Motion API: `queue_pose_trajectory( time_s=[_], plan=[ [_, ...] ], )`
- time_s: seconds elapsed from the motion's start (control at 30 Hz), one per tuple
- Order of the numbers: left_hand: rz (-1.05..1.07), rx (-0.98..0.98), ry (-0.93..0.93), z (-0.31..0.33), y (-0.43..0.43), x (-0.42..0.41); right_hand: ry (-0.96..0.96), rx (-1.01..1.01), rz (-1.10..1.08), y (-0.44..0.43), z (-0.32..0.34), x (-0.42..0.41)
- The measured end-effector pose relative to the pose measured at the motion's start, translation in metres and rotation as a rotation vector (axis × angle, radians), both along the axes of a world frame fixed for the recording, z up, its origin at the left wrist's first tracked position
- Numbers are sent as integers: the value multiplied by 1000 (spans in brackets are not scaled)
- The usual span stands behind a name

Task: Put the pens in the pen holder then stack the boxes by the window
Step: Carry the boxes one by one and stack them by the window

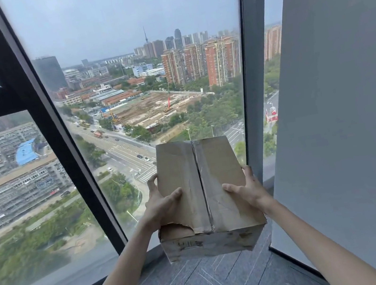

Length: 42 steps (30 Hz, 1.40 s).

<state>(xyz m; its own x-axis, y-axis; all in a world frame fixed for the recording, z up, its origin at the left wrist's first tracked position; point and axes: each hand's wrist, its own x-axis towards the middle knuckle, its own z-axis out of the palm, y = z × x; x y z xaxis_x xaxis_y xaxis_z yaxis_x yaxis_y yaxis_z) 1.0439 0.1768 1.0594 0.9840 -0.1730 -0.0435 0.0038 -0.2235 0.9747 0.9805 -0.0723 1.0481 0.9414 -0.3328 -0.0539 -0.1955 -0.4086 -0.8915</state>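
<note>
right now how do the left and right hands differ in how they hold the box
The left hand grips the box on its left edge, thumb lying across the top toward the torn near corner. The right hand grips the right edge, thumb on an intact stretch of the top. The left hand's fingers curl up along the side and show; the right hand's are mostly hidden. Both clamp the box from opposite sides, off the floor.

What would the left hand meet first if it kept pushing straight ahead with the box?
Probably the window glass. The left hand points forward at it, gripping the cardboard box opposite the right hand; the box's far edge would likely touch first. Depth is unclear.
</note>
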Motion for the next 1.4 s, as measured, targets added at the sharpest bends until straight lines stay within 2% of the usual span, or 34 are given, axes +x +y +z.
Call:
queue_pose_trajectory(
  time_s=[0.3,0.4,0.67,1.0,1.23,1.4],
  plan=[
    [-134,-29,54,-33,-12,192,41,55,-108,-4,-40,161],
    [-240,-30,51,-47,-25,257,25,80,-184,-9,-65,208],
    [-412,41,89,-100,-98,371,125,54,-422,-49,-102,271],
    [-594,74,214,-180,-214,489,174,175,-560,-140,-188,359],
    [-636,206,298,-283,-275,557,254,283,-645,-185,-275,404],
    [-706,257,369,-383,-312,583,296,310,-690,-209,-377,425]
  ],
)
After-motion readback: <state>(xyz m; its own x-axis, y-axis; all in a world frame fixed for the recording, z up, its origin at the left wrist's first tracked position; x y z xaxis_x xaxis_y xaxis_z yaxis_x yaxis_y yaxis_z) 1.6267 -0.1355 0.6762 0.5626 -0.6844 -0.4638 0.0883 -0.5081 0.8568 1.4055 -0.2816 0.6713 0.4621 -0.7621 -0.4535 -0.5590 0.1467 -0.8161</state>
